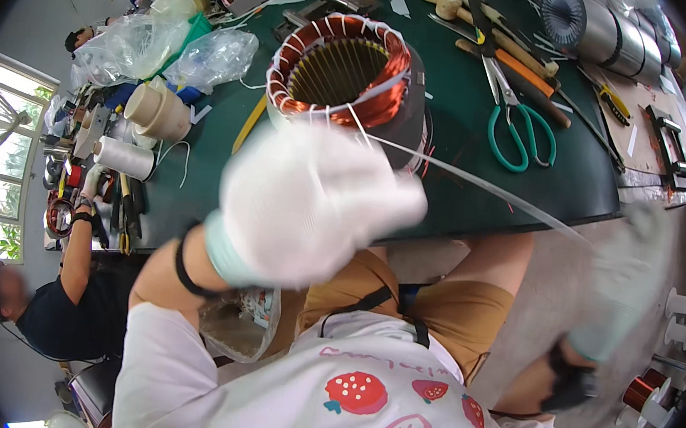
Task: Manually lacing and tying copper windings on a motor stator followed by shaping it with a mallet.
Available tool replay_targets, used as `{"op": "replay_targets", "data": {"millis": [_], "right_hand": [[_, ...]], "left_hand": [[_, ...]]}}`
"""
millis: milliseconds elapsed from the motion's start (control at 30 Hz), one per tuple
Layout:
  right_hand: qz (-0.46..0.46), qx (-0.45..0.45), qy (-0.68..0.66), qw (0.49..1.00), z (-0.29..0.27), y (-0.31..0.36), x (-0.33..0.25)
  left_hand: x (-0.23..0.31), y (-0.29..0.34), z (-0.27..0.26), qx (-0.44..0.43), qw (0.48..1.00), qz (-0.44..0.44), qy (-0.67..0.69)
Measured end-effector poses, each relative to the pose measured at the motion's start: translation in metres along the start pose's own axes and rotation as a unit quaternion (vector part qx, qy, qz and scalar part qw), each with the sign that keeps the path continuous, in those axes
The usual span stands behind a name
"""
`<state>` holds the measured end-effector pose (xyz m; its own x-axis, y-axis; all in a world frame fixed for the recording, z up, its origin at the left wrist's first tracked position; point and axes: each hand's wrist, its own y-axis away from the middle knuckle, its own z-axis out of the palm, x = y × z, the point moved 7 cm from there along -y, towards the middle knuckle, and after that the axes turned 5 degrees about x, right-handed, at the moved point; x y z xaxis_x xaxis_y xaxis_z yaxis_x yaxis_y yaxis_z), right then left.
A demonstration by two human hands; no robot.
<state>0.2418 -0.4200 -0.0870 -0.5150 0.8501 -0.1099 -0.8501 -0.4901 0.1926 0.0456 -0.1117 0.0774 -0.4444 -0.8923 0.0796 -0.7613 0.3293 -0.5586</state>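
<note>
A motor stator (411, 108) with copper windings (386, 102) stands on the green table, white lacing looped around its coil ring. My left hand (311, 202), in a white glove, is in front of its near side; motion smears it and its fingers are hidden. From the windings a white lacing cord (488, 186) stretches taut to the right, past the table edge. At its far end is my gloved right hand (626, 269), blurred and closed on the cord.
Green-handled scissors (522, 137) and several tools lie right of the stator. Metal cores (609, 33) stand at the back right. On the left are plastic bags (139, 46) and a white thread spool (125, 158). Another person (69, 311) works at the far left. Wire spools (648, 396) are at lower right.
</note>
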Motion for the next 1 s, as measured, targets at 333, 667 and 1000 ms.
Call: {"op": "replay_targets", "data": {"millis": [333,667,1000], "right_hand": [[-0.038,-0.283,0.463,0.839,0.117,-0.002,0.222],[-0.12,-0.332,0.565,0.746,0.077,0.001,0.283],[-0.049,-0.045,0.183,0.981,-0.049,0.022,-0.019]], "left_hand": [[-0.044,0.01,0.001,0.078,0.981,-0.144,-0.099],[-0.084,0.036,0.01,0.057,0.985,-0.163,0.007],[-0.088,0.046,0.006,0.127,0.969,-0.208,-0.032]]}}
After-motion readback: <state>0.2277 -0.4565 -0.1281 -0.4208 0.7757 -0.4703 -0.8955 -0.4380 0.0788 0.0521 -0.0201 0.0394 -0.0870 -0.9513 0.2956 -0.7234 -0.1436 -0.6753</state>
